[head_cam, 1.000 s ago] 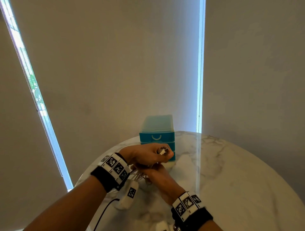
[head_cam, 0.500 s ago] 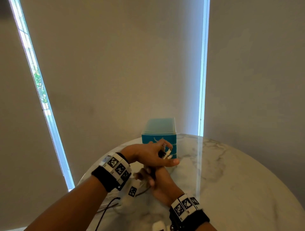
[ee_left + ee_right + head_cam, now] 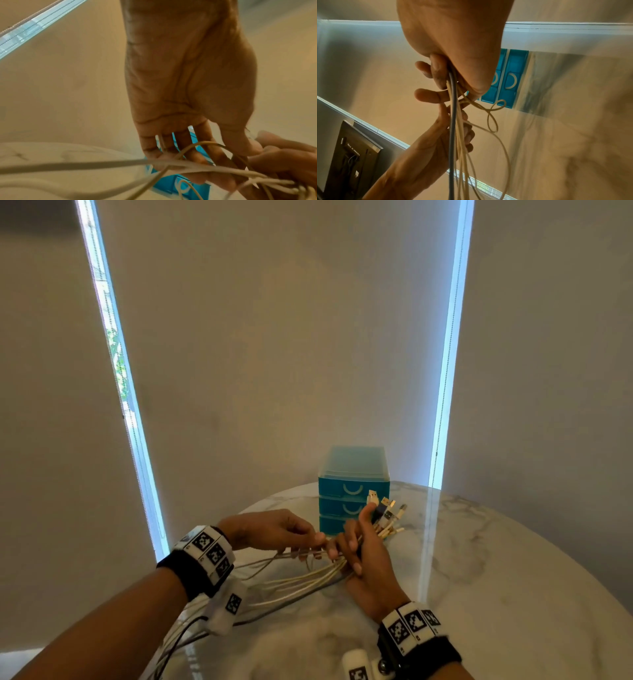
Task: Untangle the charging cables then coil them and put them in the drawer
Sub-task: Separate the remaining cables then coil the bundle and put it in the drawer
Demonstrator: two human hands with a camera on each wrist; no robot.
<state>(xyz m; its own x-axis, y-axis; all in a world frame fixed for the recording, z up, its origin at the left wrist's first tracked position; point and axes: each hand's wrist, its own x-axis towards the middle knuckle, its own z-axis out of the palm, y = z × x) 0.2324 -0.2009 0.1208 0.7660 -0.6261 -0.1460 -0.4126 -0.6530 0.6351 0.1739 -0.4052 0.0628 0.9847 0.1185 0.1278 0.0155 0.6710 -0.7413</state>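
From the head view: right hand (image 3: 368,556) clenched around a bundle of cables (image 3: 308,578) just below their plugs (image 3: 385,513), which fan out above the thumb in front of the blue drawer unit (image 3: 352,491); left hand (image 3: 274,530) pinching a few strands beside it, the rest trailing back over the marble desk (image 3: 496,577) toward the near edge. All three drawers shut, so nothing stowed yet. Risk here: tugging sideways with the left could tighten any crossing into a knot, or drag the loose tails off the desk edge. From the left wrist view: fingers (image 3: 171,146) spread and threaded among pale strands (image 3: 85,165), one thin wire looping over them (blurred, so exact crossings unclear); easy to snag a finger and pull the wrong cable. From the right wrist view: one dark cable (image 3: 452,135) and several cream ones hanging from the fist, a small loop (image 3: 493,117) twisted off to the side; likely to cinch tight if pulled straight, and a slackened grip could let the plugs slip and the sorted ends remix.
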